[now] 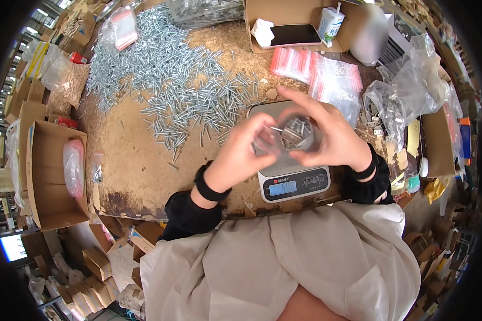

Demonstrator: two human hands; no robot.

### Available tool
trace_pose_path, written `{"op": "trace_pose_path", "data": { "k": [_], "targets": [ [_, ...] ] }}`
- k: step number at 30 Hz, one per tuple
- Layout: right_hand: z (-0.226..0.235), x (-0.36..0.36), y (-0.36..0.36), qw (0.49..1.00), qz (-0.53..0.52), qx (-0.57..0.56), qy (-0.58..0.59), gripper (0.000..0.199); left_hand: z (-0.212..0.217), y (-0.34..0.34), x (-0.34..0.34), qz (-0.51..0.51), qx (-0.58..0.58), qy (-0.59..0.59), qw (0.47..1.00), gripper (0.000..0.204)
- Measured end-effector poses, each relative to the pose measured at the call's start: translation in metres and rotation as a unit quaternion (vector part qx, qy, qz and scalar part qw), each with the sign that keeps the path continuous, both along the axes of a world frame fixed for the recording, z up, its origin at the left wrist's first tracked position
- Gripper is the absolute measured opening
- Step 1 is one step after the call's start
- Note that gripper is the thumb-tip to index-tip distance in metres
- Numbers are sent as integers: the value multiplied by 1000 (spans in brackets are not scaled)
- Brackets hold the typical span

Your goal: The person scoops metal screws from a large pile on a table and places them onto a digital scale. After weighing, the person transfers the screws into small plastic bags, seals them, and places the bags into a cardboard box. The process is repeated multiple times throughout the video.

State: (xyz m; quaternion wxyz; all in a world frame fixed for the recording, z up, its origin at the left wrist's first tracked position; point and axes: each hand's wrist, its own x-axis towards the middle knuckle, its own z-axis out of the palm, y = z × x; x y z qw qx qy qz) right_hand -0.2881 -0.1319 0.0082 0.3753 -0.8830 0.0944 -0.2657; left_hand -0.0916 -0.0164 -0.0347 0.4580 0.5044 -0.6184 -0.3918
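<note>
My right hand (334,128) curls round a clear round cup (309,140) with silvery screws (295,132) in it. Close against it on the left, my left hand (243,142) is closed on a see-through plastic piece (266,140), too blurred to tell whether bag or cup. A screw or two stick out between the two, across the cup's mouth. Both hands are above a digital scale (273,170) with a steel pan and a lit display, which they partly cover. A large spread of loose screws (171,80) lies to the left and beyond.
Pink-edged zip bags (337,80) lie behind the scale. An open carton at the back holds a phone (296,35) and a drink carton (331,24). Crumpled clear bags (412,80) sit at right. An open cardboard box (56,214) stands at the table's left edge.
</note>
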Motion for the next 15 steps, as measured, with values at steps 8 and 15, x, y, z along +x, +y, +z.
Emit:
{"op": "trace_pose_path", "data": {
  "k": [8, 15],
  "targets": [
    [12, -2, 14, 991, 16, -136, -10, 88, -2, 3, -30, -125, 108, 200, 966, 61],
    [10, -9, 15, 996, -14, -46, 77, 93, -1, 3, -30, -143, 104, 223, 959, 58]
  ]
}}
